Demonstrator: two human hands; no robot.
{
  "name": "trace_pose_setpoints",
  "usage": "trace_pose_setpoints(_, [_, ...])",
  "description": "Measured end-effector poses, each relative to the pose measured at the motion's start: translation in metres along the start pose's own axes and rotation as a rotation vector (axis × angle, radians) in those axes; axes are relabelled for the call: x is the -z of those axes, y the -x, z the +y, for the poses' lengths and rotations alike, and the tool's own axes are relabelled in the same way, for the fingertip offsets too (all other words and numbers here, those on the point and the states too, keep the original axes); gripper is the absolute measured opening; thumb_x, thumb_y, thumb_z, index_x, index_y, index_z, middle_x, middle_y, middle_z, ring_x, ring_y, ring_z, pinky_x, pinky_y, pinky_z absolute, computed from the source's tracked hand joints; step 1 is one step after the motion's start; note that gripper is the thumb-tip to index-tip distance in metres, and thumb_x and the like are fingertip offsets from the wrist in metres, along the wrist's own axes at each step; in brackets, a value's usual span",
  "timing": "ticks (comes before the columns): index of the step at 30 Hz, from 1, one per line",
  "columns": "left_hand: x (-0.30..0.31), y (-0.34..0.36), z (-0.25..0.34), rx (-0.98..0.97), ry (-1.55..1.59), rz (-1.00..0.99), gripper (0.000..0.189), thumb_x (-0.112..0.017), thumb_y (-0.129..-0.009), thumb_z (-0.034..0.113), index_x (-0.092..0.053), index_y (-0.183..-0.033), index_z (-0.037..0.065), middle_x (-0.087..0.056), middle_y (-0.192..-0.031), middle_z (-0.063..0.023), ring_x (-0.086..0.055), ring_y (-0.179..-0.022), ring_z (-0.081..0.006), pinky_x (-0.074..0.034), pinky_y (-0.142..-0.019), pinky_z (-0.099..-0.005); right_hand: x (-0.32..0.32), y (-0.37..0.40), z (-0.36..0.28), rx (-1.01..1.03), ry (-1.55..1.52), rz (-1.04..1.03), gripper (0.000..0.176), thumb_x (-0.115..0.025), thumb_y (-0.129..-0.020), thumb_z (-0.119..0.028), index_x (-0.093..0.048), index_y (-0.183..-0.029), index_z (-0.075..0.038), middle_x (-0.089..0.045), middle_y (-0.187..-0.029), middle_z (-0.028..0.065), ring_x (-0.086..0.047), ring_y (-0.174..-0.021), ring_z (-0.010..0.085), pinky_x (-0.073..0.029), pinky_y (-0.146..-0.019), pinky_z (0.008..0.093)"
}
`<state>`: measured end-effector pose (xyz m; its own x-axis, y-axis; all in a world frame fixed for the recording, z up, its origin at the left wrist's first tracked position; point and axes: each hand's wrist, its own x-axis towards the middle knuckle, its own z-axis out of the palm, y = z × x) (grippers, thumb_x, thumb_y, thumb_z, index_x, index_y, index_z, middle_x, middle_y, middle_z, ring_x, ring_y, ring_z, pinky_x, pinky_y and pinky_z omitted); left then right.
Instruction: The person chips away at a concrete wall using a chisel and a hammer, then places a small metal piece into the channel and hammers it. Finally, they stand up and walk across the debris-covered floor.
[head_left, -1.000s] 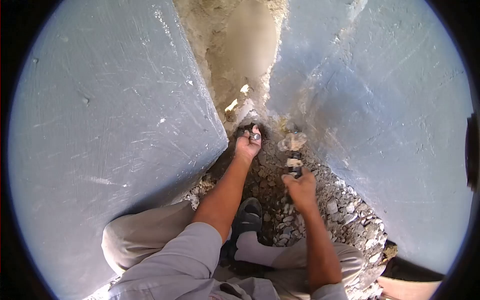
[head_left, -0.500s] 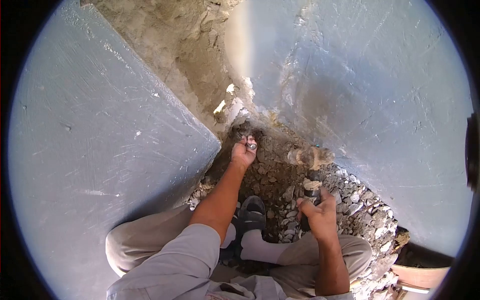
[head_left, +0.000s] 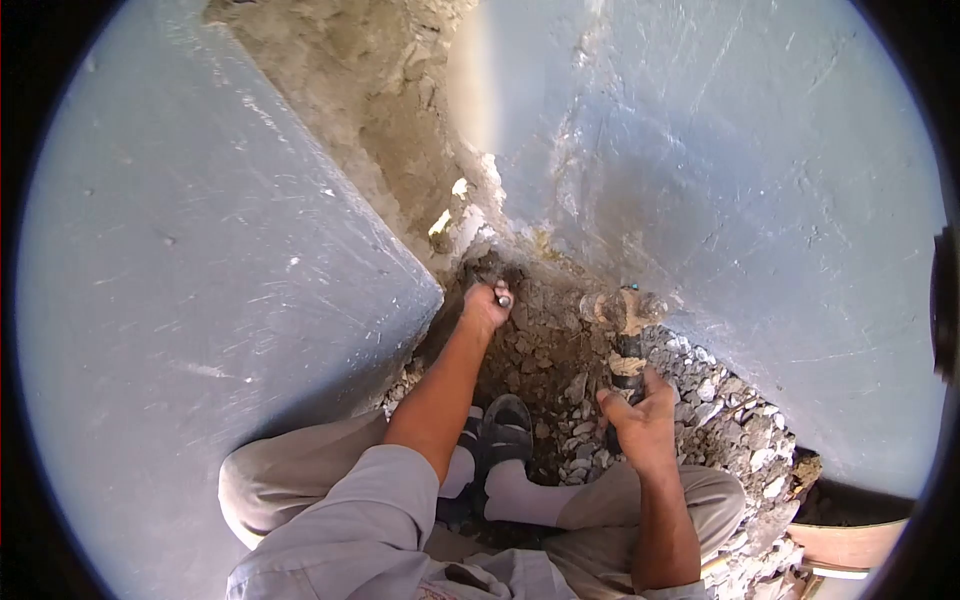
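Observation:
My left hand (head_left: pixel 488 303) is closed around a metal chisel (head_left: pixel 505 301), whose round end shows beside my fingers. The chisel's far end is hidden in the dark dug hole (head_left: pixel 490 262) at the foot of the wall. To the right, my right hand (head_left: pixel 642 420) grips the dark handle of a hammer (head_left: pixel 625 311). Its head looks caked with dirt and lies to the right of the chisel, apart from it. A tan wrap or lump of dirt sits on the handle just above my fingers.
Grey painted surfaces stand to the left (head_left: pixel 230 260) and right (head_left: pixel 760 230), meeting near the hole. Broken stone and soil (head_left: pixel 700 400) cover the ground. My shod feet (head_left: pixel 505 430) are close below the hole. A container with a reddish rim (head_left: pixel 850 545) sits at lower right.
The chisel's round end has shifted slightly downward and my left hand has turned a little. My right hand keeps its hold on the hammer, almost in the same place.

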<state>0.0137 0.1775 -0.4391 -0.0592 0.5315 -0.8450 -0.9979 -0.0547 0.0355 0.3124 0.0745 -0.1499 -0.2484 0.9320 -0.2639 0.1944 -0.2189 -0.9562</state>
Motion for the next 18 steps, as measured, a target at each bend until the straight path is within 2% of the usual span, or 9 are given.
trace_pose_setpoints(3, [-0.001,-0.002,0.0,-0.018,-0.041,0.044,0.015,-0.036,-0.096,0.001,-0.05,-0.091,0.0,-0.053,-0.077,-0.0104,-0.044,-0.052,-0.0155,-0.042,-0.046,-0.0293,0.003,-0.006,0.002,-0.043,0.054,0.01,0.023,-0.065,-0.081,0.001,-0.063,-0.104,0.004,-0.063,-0.08,0.0012,-0.053,-0.062,0.0057,-0.044,-0.056,0.0227])
trace_pose_setpoints(4, [0.0,0.006,-0.012,-0.037,-0.06,-0.031,0.013,-0.039,-0.095,0.0,-0.052,-0.093,-0.001,-0.054,-0.078,-0.0114,-0.047,-0.054,-0.0185,-0.045,-0.047,-0.029,0.003,-0.007,0.002,-0.079,0.025,0.01,0.023,-0.065,-0.081,0.001,-0.063,-0.104,0.004,-0.063,-0.08,0.0013,-0.052,-0.062,0.0055,-0.044,-0.056,0.0227])
trace_pose_setpoints(7, [-0.019,0.043,-0.04,-0.237,-0.245,0.085,0.019,-0.034,-0.104,0.011,-0.049,-0.095,0.003,-0.052,-0.076,-0.008,-0.05,-0.061,-0.0166,-0.048,-0.053,-0.0289,0.004,-0.009,0.0,-0.146,-0.033,0.019,0.023,-0.065,-0.081,0.002,-0.063,-0.103,0.004,-0.063,-0.079,0.0014,-0.052,-0.062,0.0053,-0.043,-0.055,0.023])
trace_pose_setpoints(11, [-0.023,0.029,-0.016,-0.06,-0.04,0.043,0.014,-0.04,-0.102,0.009,-0.047,-0.091,0.004,-0.049,-0.073,-0.0064,-0.046,-0.057,-0.0164,-0.049,-0.052,-0.0313,0.001,-0.01,-0.003,-0.124,-0.079,0.042,0.021,-0.065,-0.082,0.001,-0.063,-0.103,0.003,-0.062,-0.077,0.0007,-0.052,-0.061,0.0055,-0.043,-0.054,0.0236])
trace_pose_setpoints(12, [-0.007,0.003,-0.015,0.095,0.041,-0.156,0.01,-0.043,-0.1,0.006,-0.047,-0.091,0.005,-0.049,-0.072,-0.0063,-0.045,-0.055,-0.0155,-0.046,-0.05,-0.0311,0.001,-0.006,-0.003,-0.125,-0.101,0.051,0.021,-0.065,-0.083,0.001,-0.063,-0.103,0.003,-0.062,-0.076,0.0005,-0.052,-0.061,0.0056,-0.043,-0.054,0.0237])
trace_pose_setpoints(15, [-0.033,0.044,-0.08,-0.013,-0.217,-0.033,0.007,-0.044,-0.098,0.003,-0.049,-0.094,0.004,-0.05,-0.073,-0.0064,-0.043,-0.054,-0.015,-0.042,-0.048,-0.0293,0.004,-0.007,-0.007,-0.083,-0.057,0.034,0.021,-0.066,-0.082,0.0,-0.063,-0.103,0.003,-0.062,-0.075,0.0004,-0.052,-0.061,0.0058,-0.043,-0.054,0.0238])
trace_pose_setpoints(18, [-0.01,0.05,-0.098,-0.085,-0.342,0.006,0.005,-0.045,-0.098,0.002,-0.05,-0.099,0.003,-0.052,-0.076,-0.0065,-0.043,-0.054,-0.0159,-0.039,-0.048,-0.0293,0.009,-0.007,-0.003,-0.075,0.002,0.049,0.021,-0.066,-0.082,-0.001,-0.062,-0.102,0.004,-0.062,-0.074,0.0007,-0.052,-0.059,0.0062,-0.043,-0.053,0.0236])
